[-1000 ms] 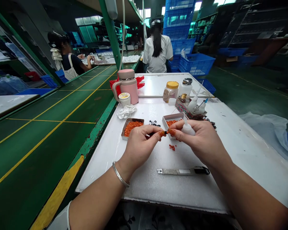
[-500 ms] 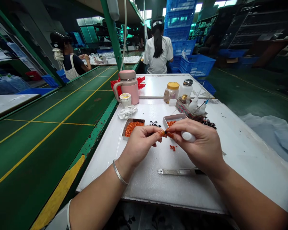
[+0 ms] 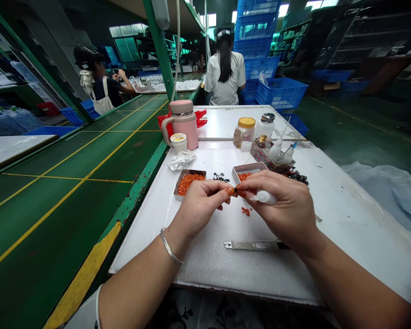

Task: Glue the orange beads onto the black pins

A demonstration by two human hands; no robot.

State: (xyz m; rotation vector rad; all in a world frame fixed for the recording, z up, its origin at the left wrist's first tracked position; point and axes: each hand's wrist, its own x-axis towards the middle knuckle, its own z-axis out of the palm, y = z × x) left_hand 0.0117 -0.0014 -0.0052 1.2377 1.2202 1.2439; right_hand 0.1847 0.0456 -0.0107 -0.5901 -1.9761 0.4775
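My left hand (image 3: 202, 203) is closed in a pinch on a tiny dark piece (image 3: 235, 190); its exact kind is too small to make out. The fingertips of my right hand (image 3: 289, 203) meet it at the same piece. Tucked within my right hand is a small white squeeze bottle (image 3: 266, 197) with its narrow tip pointing left. Orange stain shows on the fingertips. Behind my left hand stands a tray of orange chips (image 3: 189, 183), and a second tray (image 3: 245, 168) is partly hidden by my right hand. Some loose orange chips (image 3: 246, 211) lie below the fingertips.
A utility knife (image 3: 251, 245) lies in front of me. Black branch-like pieces (image 3: 219, 176) rest between the trays. Farther back are a pink flask (image 3: 185, 125), jars (image 3: 245, 130) and a box of bottles (image 3: 272, 155). A green conveyor (image 3: 71, 183) runs left; two people sit beyond.
In my right hand the white bottle has turned, so its tip now shows. Both hands stay almost in place. The conveyor's cross line has shifted slightly nearer. The person at left has raised a hand.
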